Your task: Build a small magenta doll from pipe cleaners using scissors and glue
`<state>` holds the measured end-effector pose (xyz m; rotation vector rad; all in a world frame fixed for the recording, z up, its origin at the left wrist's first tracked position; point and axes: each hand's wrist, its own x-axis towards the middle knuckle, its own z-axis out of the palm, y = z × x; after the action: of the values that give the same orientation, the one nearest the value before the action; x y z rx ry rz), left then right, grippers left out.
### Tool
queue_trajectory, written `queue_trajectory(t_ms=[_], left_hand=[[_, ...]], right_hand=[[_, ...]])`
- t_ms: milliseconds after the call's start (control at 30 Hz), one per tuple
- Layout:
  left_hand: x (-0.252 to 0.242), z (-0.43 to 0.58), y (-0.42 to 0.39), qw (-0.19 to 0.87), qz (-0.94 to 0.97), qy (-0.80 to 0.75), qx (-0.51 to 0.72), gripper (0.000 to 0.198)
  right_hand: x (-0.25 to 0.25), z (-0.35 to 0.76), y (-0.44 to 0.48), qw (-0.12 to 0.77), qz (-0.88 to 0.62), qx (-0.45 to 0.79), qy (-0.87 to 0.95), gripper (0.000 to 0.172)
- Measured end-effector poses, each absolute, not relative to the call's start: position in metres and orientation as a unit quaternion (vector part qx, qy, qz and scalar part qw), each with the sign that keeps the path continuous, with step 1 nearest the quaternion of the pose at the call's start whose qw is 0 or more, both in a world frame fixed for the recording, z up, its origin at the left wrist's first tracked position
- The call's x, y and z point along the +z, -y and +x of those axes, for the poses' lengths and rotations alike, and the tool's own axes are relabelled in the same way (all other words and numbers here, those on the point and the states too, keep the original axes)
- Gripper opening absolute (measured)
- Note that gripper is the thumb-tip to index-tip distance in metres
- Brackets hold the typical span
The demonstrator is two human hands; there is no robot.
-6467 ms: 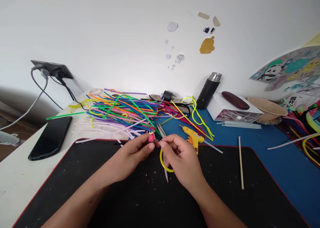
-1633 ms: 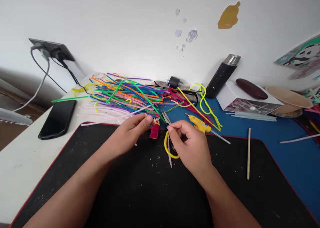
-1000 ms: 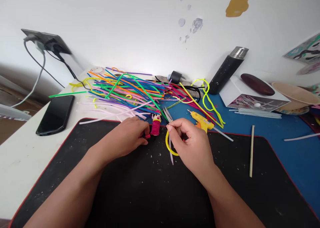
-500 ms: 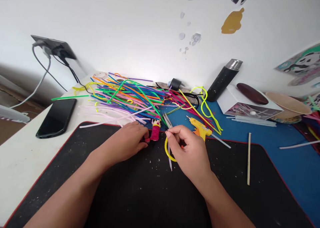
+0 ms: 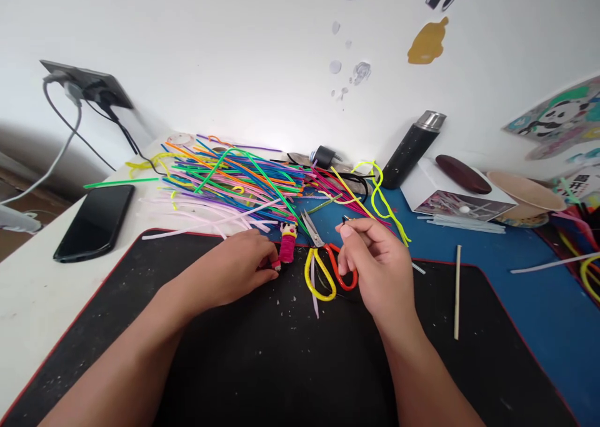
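Observation:
My left hand (image 5: 244, 263) rests on the black mat with its fingers closed on a small red piece (image 5: 277, 265), mostly hidden by the fingertips. Just beside it is a little figure (image 5: 287, 244) with a magenta fuzzy body and a yellow, white and black top. My right hand (image 5: 375, 261) is in a pinch, and what lies between its fingertips is too small to make out. Scissors (image 5: 320, 271) with one yellow and one red handle lie between the hands, blades slightly apart. A dark tip (image 5: 346, 218) shows at the right fingertips; the glue gun's body is hidden behind this hand.
Many coloured pipe cleaners (image 5: 234, 180) are heaped at the back. A phone (image 5: 96, 222) lies left. At the right are a black flask (image 5: 412, 152), a white box (image 5: 462, 192), glue sticks (image 5: 462, 225), a bowl (image 5: 525, 195) and a wooden stick (image 5: 457, 292).
My right hand has moved right, from over the scissors to in front of the yellow glue gun, uncovering the red handle. My left hand keeps its place. The view has shifted slightly.

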<state>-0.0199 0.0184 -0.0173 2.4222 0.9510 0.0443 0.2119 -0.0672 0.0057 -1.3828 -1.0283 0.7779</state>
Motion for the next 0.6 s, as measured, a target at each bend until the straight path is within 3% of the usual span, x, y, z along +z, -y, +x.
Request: queue_trajectory(t_ms=[233,467,600], left_hand=[[-0.011,-0.020,-0.017,0.340,0.863,-0.358,0.111,0.015],[-0.003,-0.012,-0.012,0.580,0.687,-0.350,0.264,0.031],[-0.010,-0.007,-0.015,0.624,0.638,-0.322,0.317,0.037]], right_hand=[[0.006,0.215,0.064,0.607,-0.589,0.329,0.419,0.020],[0.001,0.216,0.060,0.603,-0.602,0.330,0.407,0.019],[0.001,0.215,0.061,0.604,-0.596,0.349,0.397,0.023]])
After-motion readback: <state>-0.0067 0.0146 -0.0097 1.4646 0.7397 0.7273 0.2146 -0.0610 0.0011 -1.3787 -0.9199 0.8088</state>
